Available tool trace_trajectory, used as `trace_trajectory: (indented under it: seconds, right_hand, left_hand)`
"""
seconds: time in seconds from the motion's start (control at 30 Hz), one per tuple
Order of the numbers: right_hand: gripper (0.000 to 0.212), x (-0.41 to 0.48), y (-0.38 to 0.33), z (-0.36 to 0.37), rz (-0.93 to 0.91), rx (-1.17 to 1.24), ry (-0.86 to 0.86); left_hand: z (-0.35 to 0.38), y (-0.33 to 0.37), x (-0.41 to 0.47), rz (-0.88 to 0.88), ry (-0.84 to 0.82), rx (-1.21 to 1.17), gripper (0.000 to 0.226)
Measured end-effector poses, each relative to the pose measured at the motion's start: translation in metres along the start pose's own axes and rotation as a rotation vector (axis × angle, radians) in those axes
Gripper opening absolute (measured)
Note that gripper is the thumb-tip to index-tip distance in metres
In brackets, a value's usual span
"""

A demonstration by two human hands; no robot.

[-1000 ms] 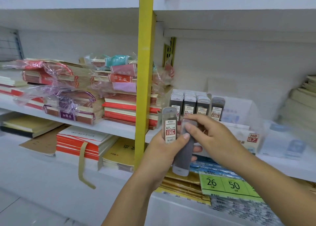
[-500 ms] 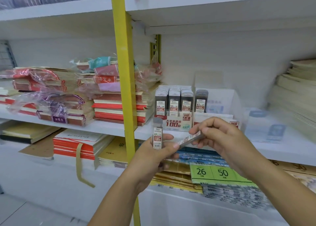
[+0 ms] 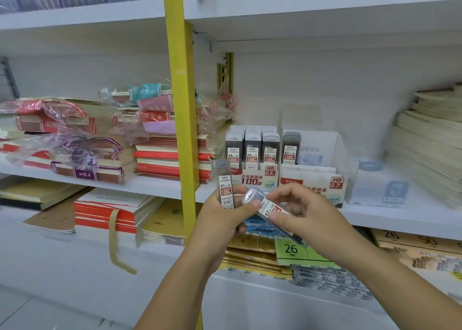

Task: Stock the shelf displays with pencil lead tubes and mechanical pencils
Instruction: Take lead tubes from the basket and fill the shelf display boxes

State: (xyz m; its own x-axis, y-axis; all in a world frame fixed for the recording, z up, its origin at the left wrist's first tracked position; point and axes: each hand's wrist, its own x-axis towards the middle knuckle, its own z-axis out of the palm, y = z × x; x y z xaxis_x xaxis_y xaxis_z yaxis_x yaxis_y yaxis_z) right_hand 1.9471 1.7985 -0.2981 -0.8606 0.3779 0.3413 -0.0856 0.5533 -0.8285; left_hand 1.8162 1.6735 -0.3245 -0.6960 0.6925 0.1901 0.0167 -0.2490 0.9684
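Nearest, the left hand (image 3: 222, 227) has its grip closed round an upright tube (image 3: 225, 187) of pencil lead labelled 0.7, held by its lower half with the cap end up. Whether more tubes lie behind it in the palm I cannot tell. Just beside it, the right hand (image 3: 310, 212) pinches a tilted tube (image 3: 268, 206), also marked 0.7, between thumb and curled fingers. Its clear cap points toward the left thumb, which touches it. Both tubes are in hand in front of the shelf (image 3: 155, 186) edge, so neither is stocked yet.

Beyond the hands, on the shelf, the 0.5 display box (image 3: 255, 177) looks full, with three packed rows of 0.5 tubes (image 3: 252, 147); that part seems finished. Next to it on the right, the 0.7 display box (image 3: 312, 179) holds a lone 0.7 tube (image 3: 290, 147) at its left front, the rest of it showing only its clear walls. By my judgement the 0.7 stocking has barely begun, and the two tubes in hand belong there.

No mechanical pencils are plainly visible, so that half of the job appears untouched. Notebook stacks (image 3: 172, 154) fill the shelf to the left.
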Motion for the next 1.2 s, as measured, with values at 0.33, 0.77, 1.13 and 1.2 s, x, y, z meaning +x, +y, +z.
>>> trace_trajectory:
  seconds: [0.33,0.77,1.13,1.2]
  right_hand:
    - [0.041,0.038,-0.039,-0.083,-0.249,-0.091,0.487]
    - [0.028,0.103,-0.014,-0.114,-0.095,-0.75,0.262]
    - [0.028,0.111,-0.005,-0.111,-0.171,-1.249,0.33]
    - [0.032,0.108,-0.007,-0.11,-0.149,-1.263,0.317]
  left_hand:
    - [0.021,0.0,0.019,0.063,-0.019,-0.001,0.015]
    - [0.019,-0.017,0.038,0.102,-0.065,0.095,0.016]
    - [0.019,-0.017,0.037,0.091,-0.097,0.124,0.012]
    - [0.021,-0.014,0.034,0.067,-0.124,0.101,0.012]
